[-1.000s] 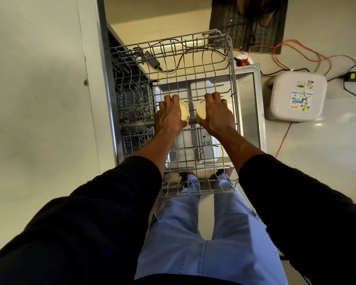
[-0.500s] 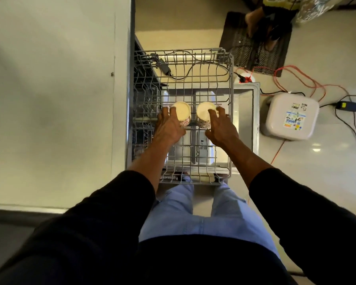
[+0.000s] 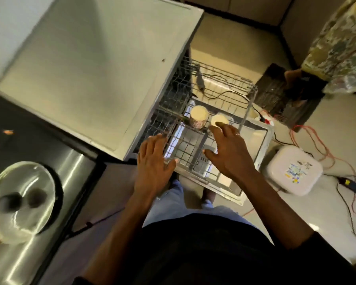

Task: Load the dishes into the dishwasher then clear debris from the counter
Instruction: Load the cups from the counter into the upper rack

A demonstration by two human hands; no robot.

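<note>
A cup and a second cup stand upside down in the dishwasher rack, my left hand and right hand spread empty above it, with a glass dish and scraps on the worktop not yet dealt with.

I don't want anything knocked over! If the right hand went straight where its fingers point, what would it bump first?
Probably the nearer cup in the rack: fingertips of the right hand sit at its edge, though depth is unclear.
</note>
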